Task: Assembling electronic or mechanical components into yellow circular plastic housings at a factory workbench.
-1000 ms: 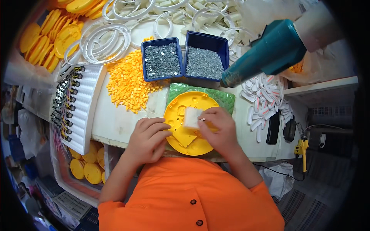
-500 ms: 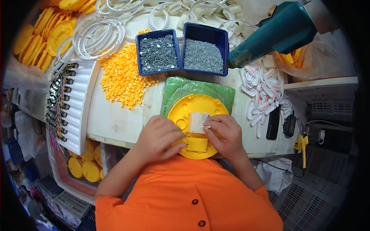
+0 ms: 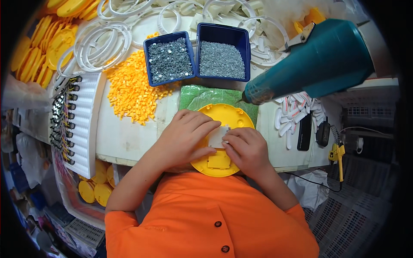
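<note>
A round yellow plastic cover (image 3: 220,162) lies in front of me, partly on a green mat (image 3: 206,93) at the table's near edge. On it sits a white plastic box (image 3: 217,138), partly hidden by my fingers. My left hand (image 3: 188,136) straddles the box's left side, fingers at its upper edge and thumb near its lower edge. At the box's right side, my right hand (image 3: 246,150) pinches a small white piece with thumb and fingertips. Just above the cover hangs the tip of a teal power screwdriver (image 3: 314,62), untouched by either hand.
Two blue bins (image 3: 223,32) of small metal parts stand beyond the mat, beside a heap of small yellow pieces (image 3: 133,92). White rings (image 3: 103,45) and yellow discs (image 3: 62,47) pile up at far left. A white foam tray (image 3: 88,124) holds wired parts; white pieces (image 3: 294,114) lie right.
My left hand has moved right and forward onto the white box. The teal screwdriver has swung down and nearer the cover. The view has shifted slightly.
</note>
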The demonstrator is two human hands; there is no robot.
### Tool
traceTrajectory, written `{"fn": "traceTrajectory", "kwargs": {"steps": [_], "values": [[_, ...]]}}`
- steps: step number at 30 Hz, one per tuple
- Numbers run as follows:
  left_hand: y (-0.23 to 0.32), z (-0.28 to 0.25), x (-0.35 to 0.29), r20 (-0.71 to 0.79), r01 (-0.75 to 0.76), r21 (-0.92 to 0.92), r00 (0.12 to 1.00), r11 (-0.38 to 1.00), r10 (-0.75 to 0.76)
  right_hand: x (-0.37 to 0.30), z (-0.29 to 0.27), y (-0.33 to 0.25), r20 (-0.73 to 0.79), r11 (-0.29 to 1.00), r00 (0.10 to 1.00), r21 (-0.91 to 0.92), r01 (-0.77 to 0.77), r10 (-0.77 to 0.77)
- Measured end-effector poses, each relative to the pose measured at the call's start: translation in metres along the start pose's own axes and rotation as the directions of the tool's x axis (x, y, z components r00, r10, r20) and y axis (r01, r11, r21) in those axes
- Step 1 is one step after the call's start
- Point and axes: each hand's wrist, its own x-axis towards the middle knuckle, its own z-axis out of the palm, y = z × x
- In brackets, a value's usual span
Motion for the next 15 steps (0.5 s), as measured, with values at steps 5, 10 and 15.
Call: {"fn": "traceTrajectory", "kwargs": {"steps": [5,10,15], "values": [[-0.002,0.003,0.001,0.026,0.002,-0.009,1.000,1.000,-0.002,-0.004,0.001,-0.002,0.001,0.998,1.000,-0.051,-0.030,0.030],[-0.001,0.002,0.003,0.056,-0.025,0.106,0.998,0.994,0.019,0.010,-0.017,0.027,0.159,0.924,0.986,0.365,-0.110,0.054],[0.008,0.004,-0.001,0.053,0.017,0.283,0.998,0.959,-0.033,0.050,-0.029,0.064,-0.019,0.975,0.991,0.182,-0.125,0.130]]}}
